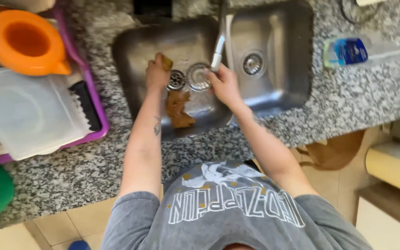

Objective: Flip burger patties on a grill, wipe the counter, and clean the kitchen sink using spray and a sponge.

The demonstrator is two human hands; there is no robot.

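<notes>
The left hand [156, 74] holds a yellow-green sponge [166, 61] in a closed grip over the steel sink basin [130, 51]; the right hand [224, 84] clasps a round glass lid [198, 76] beneath the faucet [218, 46]. Washing seems midway (brown residue [178, 109] lies in the basin).

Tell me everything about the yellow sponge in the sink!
The small yellow-brown sponge is a soft-looking block, mostly hidden. The person's left hand grips it, so only one corner pokes out above the fingers. It is held over the left basin of the steel double sink, just up and left of the round metal drain strainer. Whether it touches the basin floor cannot be told. Only the hand clearly touches it.
</notes>
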